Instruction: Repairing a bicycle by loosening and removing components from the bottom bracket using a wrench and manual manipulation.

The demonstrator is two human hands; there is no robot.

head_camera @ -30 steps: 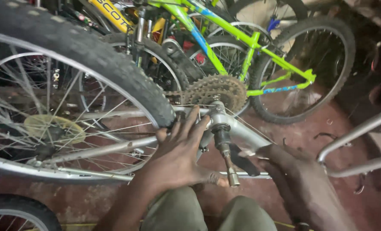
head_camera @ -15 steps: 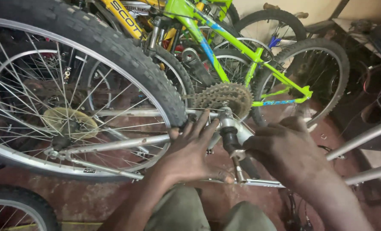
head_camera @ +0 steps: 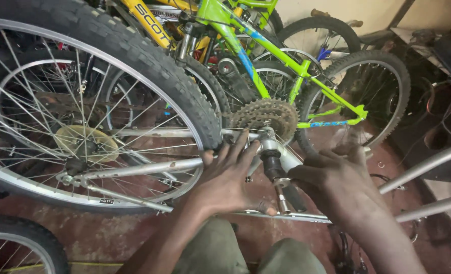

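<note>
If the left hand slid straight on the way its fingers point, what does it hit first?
Probably the chainring cluster. The left hand lies flat by the bottom bracket, fingers aimed up and right at its teeth; depth is unclear, so it might pass in front.

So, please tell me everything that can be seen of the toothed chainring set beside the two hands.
The chainring set is a stack of toothed rings, largest outermost, in dull brownish metal that looks worn or rusty. It stands roughly upright at the middle of the silver frame, just right of the big knobby rear tyre. No chain shows on it. A metal axle with a dark part projects from its centre toward the camera. The left hand lies just below it; the right hand is at the axle's end.
</note>
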